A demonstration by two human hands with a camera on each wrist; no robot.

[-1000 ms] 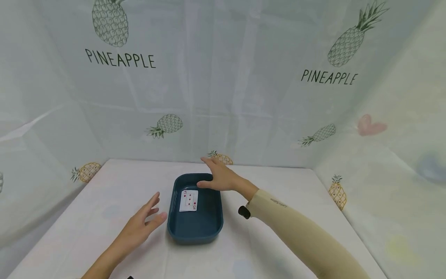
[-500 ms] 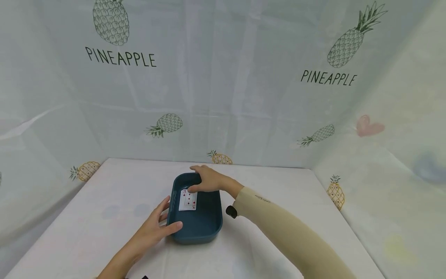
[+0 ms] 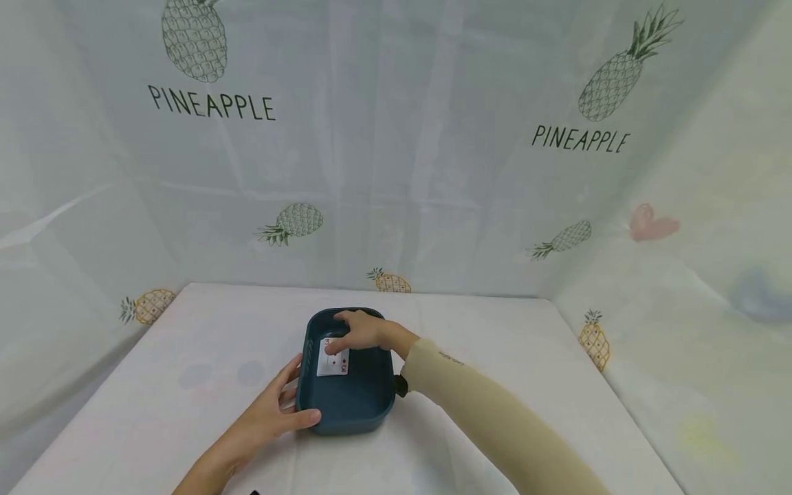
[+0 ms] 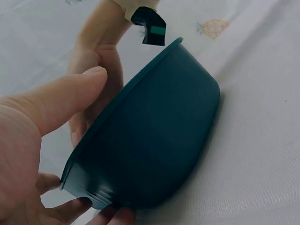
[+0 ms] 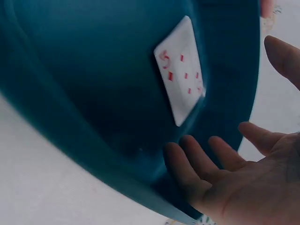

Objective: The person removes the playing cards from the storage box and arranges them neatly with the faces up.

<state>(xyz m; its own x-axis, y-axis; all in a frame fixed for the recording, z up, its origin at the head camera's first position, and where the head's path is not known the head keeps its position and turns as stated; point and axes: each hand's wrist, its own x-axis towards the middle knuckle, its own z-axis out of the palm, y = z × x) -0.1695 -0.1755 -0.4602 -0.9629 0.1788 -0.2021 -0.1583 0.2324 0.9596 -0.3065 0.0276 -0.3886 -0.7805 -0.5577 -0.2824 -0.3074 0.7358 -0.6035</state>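
A dark blue-green plastic tub [image 3: 349, 399] stands on the white cloth. Inside, toward its left wall, lies a playing card with red diamonds [image 5: 182, 75]. My left hand [image 3: 266, 416] holds the tub's left side, thumb over the rim and fingers along the outer wall [image 4: 154, 126]. My right hand [image 3: 361, 331] reaches in over the far end, its thumb overlapping the card in the head view. In the right wrist view, the right hand [image 5: 248, 173] shows spread fingers with nothing between them, a little apart from the card.
The cloth-covered table [image 3: 482, 405] extends around the tub. Behind it hangs a pale curtain [image 3: 396, 158] printed with pineapples, and similar cloth closes both sides. A small black device [image 4: 151, 26] sits at my right sleeve's cuff.
My left hand has moved right from beside the tub onto its left side. My right hand has moved left and down into the tub, its thumb now over the card.
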